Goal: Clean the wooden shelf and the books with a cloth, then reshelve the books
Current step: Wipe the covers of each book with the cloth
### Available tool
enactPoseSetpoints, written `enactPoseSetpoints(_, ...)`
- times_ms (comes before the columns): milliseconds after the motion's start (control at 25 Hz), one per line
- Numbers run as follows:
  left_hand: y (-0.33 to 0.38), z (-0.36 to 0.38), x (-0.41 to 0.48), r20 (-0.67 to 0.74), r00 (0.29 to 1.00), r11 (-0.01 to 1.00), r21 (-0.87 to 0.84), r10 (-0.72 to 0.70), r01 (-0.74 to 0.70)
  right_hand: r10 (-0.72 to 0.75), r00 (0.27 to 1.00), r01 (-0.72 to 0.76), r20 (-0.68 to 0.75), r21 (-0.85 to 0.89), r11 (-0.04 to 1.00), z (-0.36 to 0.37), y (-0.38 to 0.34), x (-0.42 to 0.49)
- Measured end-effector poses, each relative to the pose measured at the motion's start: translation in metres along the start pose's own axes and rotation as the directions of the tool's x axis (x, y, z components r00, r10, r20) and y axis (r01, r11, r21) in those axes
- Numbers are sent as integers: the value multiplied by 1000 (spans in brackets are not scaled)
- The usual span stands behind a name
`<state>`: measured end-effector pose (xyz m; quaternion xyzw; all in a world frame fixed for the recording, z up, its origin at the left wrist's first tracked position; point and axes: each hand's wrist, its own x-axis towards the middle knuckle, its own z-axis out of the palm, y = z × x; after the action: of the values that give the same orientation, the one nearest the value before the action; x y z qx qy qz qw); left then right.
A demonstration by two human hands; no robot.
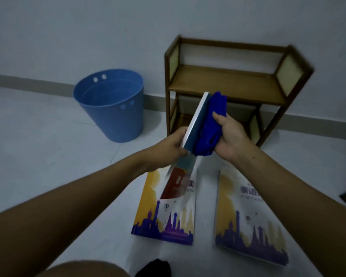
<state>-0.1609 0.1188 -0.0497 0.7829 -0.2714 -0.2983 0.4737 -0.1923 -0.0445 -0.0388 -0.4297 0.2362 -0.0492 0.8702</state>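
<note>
One raised book [197,120] — cover half behind blue cloth [213,124].

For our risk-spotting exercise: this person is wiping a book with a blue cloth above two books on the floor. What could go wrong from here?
1. The left hand grips the held book only near its lower end while the right hand presses the blue cloth against it; it might slip and fall onto the book on the floor beneath.
2. If the cloth is damp (cannot tell), it could mark the cover or page edges.
</note>
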Motion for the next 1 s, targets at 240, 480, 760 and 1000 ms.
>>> enactPoseSetpoints(240, 101, -21, -12, 85, 970, 935, 259, 227, -241, -282, 954, 291, 97, -95, 952, 54, -89, -53)
enactPoseSetpoints(480, 188, -9, -23, 61, 913, 875, 265, 404, -405, -683, 727, 610, -62, -398, 685, 77, -166, -104)
enactPoseSetpoints(760, 170, 30, -36, -127, 937, 943, -20, 326, -331, -705, 697, 644, -131, -319, 695, 9, -178, -136)
enactPoseSetpoints(1000, 149, 22, -21, -261, 965, 983, -183, -20, -30, -586, 802, 565, -118, -169, 808, -19, -191, -146)
